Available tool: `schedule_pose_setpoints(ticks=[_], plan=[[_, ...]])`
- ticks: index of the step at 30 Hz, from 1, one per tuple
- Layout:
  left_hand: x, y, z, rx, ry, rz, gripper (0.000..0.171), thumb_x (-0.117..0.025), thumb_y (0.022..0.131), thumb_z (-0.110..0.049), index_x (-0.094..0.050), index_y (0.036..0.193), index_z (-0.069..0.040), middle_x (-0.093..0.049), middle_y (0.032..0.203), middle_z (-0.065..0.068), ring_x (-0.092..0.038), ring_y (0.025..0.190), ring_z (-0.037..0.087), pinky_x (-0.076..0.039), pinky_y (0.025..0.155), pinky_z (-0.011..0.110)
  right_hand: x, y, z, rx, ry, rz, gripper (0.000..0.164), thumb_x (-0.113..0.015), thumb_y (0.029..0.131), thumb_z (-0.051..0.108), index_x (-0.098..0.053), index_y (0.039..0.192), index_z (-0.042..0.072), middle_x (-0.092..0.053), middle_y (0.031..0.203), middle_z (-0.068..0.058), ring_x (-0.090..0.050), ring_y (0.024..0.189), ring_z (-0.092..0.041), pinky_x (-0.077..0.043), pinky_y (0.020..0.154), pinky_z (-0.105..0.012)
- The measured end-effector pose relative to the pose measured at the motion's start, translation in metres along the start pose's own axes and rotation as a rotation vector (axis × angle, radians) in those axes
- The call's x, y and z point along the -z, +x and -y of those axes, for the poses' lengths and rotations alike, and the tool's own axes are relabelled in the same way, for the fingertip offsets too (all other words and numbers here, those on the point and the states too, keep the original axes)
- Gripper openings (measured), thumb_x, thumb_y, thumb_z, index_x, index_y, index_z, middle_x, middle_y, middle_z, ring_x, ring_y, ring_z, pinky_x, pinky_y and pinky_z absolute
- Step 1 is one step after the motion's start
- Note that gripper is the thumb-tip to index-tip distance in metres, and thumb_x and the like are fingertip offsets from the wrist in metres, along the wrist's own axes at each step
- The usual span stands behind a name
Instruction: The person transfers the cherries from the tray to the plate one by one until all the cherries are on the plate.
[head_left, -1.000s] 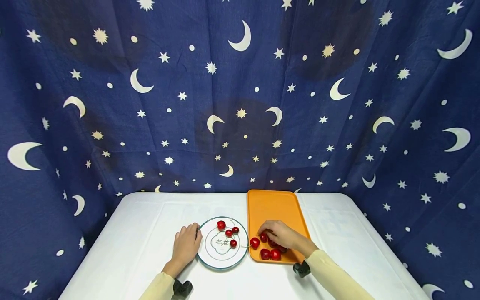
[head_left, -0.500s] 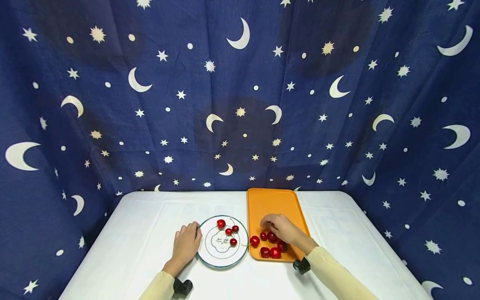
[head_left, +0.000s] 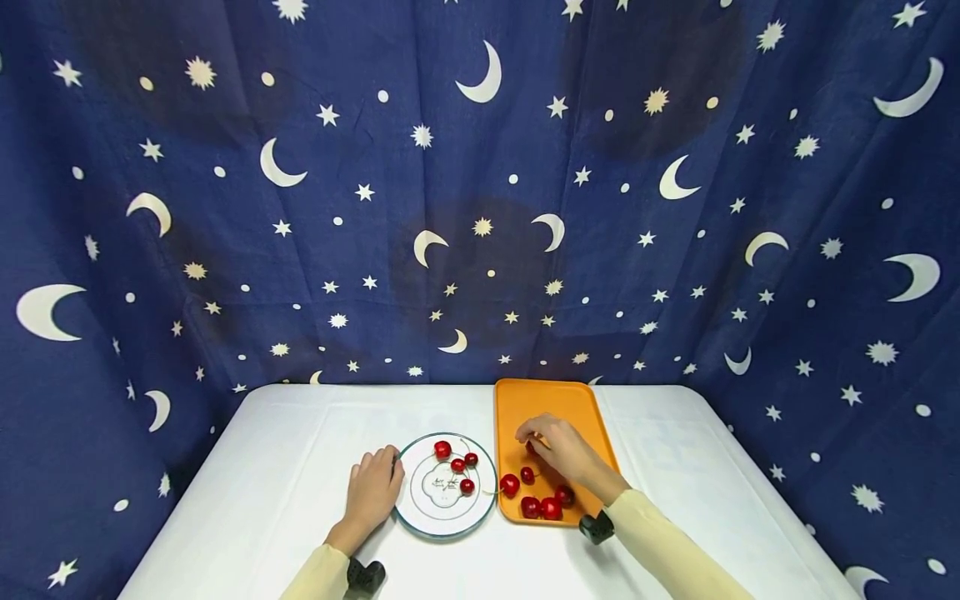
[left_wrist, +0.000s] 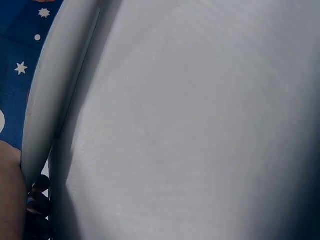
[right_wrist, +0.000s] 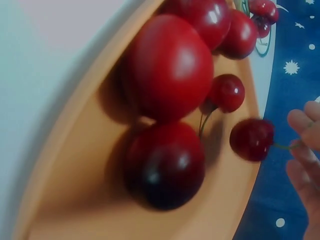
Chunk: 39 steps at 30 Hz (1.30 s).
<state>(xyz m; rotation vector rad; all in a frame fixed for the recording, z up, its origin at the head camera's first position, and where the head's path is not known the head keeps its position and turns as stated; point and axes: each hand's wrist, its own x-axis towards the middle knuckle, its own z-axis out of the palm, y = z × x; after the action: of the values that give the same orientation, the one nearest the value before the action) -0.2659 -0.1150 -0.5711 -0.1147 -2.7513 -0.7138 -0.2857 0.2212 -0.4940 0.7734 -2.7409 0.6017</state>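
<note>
Plate (head_left: 409, 492) by the left edge of the tray (head_left: 542, 402): dark script (head_left: 444, 483) at centre, too small for me to read.

A dark blue fabric backdrop (head_left: 480, 167) extends behind the white tabletop (head_left: 285, 467) and along its left and right sides. The print consists of pale crescents, stars, sunbursts and dots. Vertical folds run through the fabric. The tabletop has rounded far corners and faint creases.

plate (left_wrist: 50, 85): white curved rim, edge-on | hand (left_wrist: 11, 195): at plate's rim, shadowed fingertips (left_wrist: 40, 204) on plate's underside | desk (left_wrist: 190, 120): white, under plate, darkening farthest from plate | blue cloth (left_wrist: 11, 92): beyond plate, white star
</note>
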Motion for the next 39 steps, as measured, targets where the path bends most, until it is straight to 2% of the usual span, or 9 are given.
schedule_pose_setpoints(ticks=[5, 13, 19, 21, 26, 34, 39], plan=[[0.001, 0.002, -0.002, -0.018, -0.003, -0.016, 0.020, -0.053, 0.102, -0.020, -0.066, 0.110, -0.007, -0.071, 0.101, 0.008, -0.050, 0.083, 0.020, -0.033, 0.073, 0.034, -0.001, 0.004, 0.004, -0.012, -0.011, -0.034, 0.017, -0.075, 0.091, 0.006, -0.077, 0.104, 0.016, -0.075, 0.102, 0.006, -0.065, 0.099, -0.011, -0.058, 0.093, -0.034], [-0.003, -0.003, -0.001, 0.007, -0.016, 0.015, 0.021, -0.052, 0.103, -0.021, -0.066, 0.111, -0.008, -0.071, 0.102, 0.008, -0.049, 0.083, 0.019, -0.031, 0.073, 0.033, -0.003, 0.007, 0.012, 0.009, 0.017, -0.025, 0.017, -0.076, 0.091, 0.010, -0.077, 0.107, 0.016, -0.076, 0.103, 0.006, -0.067, 0.098, -0.011, -0.059, 0.092, -0.033], [-0.002, -0.002, -0.001, -0.021, -0.018, -0.028, 0.021, -0.053, 0.102, -0.022, -0.066, 0.109, -0.007, -0.070, 0.100, 0.008, -0.048, 0.082, 0.019, -0.031, 0.072, 0.033, -0.004, 0.010, 0.015, 0.063, -0.019, -0.057, 0.017, -0.076, 0.091, 0.009, -0.076, 0.106, 0.018, -0.075, 0.102, 0.007, -0.065, 0.095, -0.009, -0.059, 0.088, -0.031], [0.000, -0.001, -0.001, -0.025, -0.011, -0.032, 0.021, -0.053, 0.101, -0.021, -0.066, 0.110, -0.007, -0.071, 0.100, 0.009, -0.050, 0.083, 0.020, -0.032, 0.072, 0.034, -0.004, 0.012, 0.017, 0.074, 0.004, -0.062, 0.017, -0.075, 0.092, 0.008, -0.076, 0.107, 0.016, -0.075, 0.103, 0.006, -0.066, 0.096, -0.009, -0.059, 0.089, -0.031], [0.001, -0.002, -0.001, -0.007, -0.012, 0.012, 0.022, -0.052, 0.103, -0.021, -0.065, 0.112, -0.007, -0.071, 0.104, 0.010, -0.051, 0.085, 0.021, -0.033, 0.073, 0.034, -0.004, 0.014, 0.021, 0.089, 0.112, -0.046, 0.015, -0.072, 0.094, 0.007, -0.076, 0.107, 0.012, -0.077, 0.104, 0.002, -0.070, 0.099, -0.013, -0.059, 0.092, -0.033], [0.000, -0.002, 0.000, -0.020, -0.010, -0.003, 0.021, -0.052, 0.103, -0.021, -0.065, 0.111, -0.006, -0.070, 0.101, 0.010, -0.050, 0.082, 0.022, -0.032, 0.072, 0.034, -0.008, 0.018, 0.026, 0.078, 0.138, -0.005, 0.016, -0.072, 0.094, 0.008, -0.076, 0.109, 0.013, -0.077, 0.108, 0.002, -0.072, 0.101, -0.015, -0.060, 0.092, -0.032], [0.000, 0.000, 0.000, -0.016, -0.007, -0.003, 0.021, -0.052, 0.103, -0.021, -0.065, 0.111, -0.007, -0.070, 0.101, 0.009, -0.050, 0.083, 0.021, -0.032, 0.072, 0.034, -0.011, 0.020, 0.028, 0.114, 0.159, 0.008, 0.015, -0.071, 0.095, 0.007, -0.075, 0.109, 0.012, -0.078, 0.109, 0.000, -0.074, 0.101, -0.015, -0.060, 0.090, -0.031]])
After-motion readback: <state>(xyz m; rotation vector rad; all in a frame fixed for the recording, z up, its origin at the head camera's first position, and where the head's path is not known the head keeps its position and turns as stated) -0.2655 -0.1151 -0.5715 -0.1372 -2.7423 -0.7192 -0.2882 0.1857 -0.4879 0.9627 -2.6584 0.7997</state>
